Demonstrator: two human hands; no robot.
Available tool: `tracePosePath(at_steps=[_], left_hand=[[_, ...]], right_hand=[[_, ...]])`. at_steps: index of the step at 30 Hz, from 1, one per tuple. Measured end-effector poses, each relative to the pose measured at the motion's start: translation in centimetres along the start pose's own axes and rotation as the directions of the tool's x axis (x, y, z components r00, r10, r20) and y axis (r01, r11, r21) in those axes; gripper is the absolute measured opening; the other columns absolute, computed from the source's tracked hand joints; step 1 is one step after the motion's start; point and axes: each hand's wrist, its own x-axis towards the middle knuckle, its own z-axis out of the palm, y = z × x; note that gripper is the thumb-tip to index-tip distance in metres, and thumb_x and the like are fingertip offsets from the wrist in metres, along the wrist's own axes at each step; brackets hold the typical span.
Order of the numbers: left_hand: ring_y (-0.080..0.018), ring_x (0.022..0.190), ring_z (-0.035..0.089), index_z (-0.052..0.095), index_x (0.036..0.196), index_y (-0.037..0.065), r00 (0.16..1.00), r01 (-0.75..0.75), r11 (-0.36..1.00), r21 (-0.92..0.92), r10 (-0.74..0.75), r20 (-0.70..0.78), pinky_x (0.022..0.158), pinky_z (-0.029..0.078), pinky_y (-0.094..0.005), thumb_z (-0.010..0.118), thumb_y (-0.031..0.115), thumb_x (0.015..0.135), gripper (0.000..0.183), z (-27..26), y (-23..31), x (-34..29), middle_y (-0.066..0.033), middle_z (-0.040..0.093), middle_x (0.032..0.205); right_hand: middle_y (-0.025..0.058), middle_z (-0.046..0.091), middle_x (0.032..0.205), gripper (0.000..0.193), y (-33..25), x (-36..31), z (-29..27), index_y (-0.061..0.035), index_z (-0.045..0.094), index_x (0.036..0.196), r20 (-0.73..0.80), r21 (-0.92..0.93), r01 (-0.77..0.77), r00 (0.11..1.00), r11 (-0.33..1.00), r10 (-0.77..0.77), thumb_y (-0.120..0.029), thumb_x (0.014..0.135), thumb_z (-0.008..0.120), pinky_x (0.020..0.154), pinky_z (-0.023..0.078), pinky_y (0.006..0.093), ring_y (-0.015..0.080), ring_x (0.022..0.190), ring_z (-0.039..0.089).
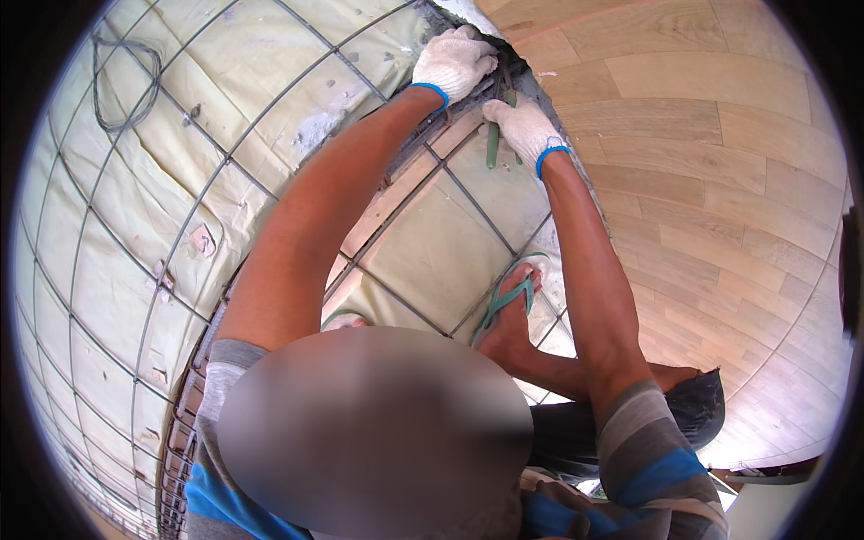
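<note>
Pincers [492, 146], green-handled, gripped by the right hand [526, 129] at the dark gap [513, 65] beside the wood-plank surface [666, 121]; left hand [453, 65] curled close, whether holding anything I can't tell. One slip there could pinch its fingers!

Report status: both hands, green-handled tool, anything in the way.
Right hand gripping green-handled tool. Left hand close by, fingertips hidden, hold unclear. Steel mesh alongside, no obvious block.

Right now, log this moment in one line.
left hand: gloved, grip unclear; right hand: gloved, holding green-handled tool; nearby: metal grid, wood planks
</note>
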Motion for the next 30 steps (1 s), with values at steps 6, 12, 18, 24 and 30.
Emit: tracePosePath(at_steps=[6,12,18,24,30], left_hand=[[-0.0388,0.118,0.066,0.078,0.12,0.014,0.989,0.095,0.976,-0.196,-0.115,-0.092,0.102,0.053,-0.0495,0.063,0.035,0.098,0.035,-0.9,0.1,-0.9,-0.0184,0.072,0.12],[-0.041,0.105,0.072,0.076,0.117,0.002,0.946,0.305,0.939,-0.155,-0.28,0.164,0.094,0.054,-0.0504,0.052,0.043,0.102,0.049,-2.6,0.8,-0.6,-0.0246,0.076,0.105],[-0.0139,0.068,0.059,0.073,0.091,0.012,0.631,0.77,0.352,-0.532,-0.301,0.715,0.063,0.05,-0.0322,0.059,0.049,0.104,0.042,-0.3,4.2,-0.4,-0.0001,0.068,0.082],[-0.0133,0.069,0.058,0.072,0.095,0.011,0.508,0.851,0.024,-0.524,-0.289,0.812,0.062,0.049,-0.0341,0.072,0.034,0.101,0.023,0.3,3.7,-0.5,0.0002,0.066,0.076],[-0.0155,0.068,0.057,0.071,0.093,0.013,0.582,0.801,0.099,-0.59,-0.36,0.729,0.061,0.048,-0.0359,0.071,0.04,0.102,0.029,3.7,2.2,-0.3,-0.0015,0.062,0.073]], right_hand=[[0.0092,0.065,0.1,0.022,2.6,1.4,0.8,-0.0029,0.059,0.127,0.175,0.843,-0.042,0.964,0.537,-0.2,-0.015,0.109,0.056,0.078,0.064,0.0386,0.0202,0.089,0.07],[0.0045,0.065,0.104,0.034,5.5,2.9,3.3,-0.0035,0.058,0.133,0.286,0.717,-0.593,0.729,-0.366,-0.622,-0.025,0.107,0.064,0.082,0.065,0.0351,0.0156,0.085,0.07],[-0.0061,0.066,0.08,0.039,5.2,2.5,5.6,-0.0142,0.073,0.097,0.304,0.757,-0.573,0.734,-0.314,-0.607,-0.053,0.097,0.071,0.071,0.061,0.0292,0.0121,0.081,0.069],[-0.0031,0.064,0.087,0.037,4.8,-1.3,3.0,-0.0164,0.066,0.105,0.4,0.857,-0.299,0.899,0.42,-0.176,-0.054,0.103,0.065,0.074,0.058,0.0374,0.016,0.079,0.064],[0.0032,0.067,0.092,0.023,1.9,-1.9,2.1,-0.0115,0.073,0.106,0.043,0.276,-0.041,0.999,0.96,0.03,-0.033,0.101,0.067,0.077,0.055,0.0372,0.018,0.086,0.064]])
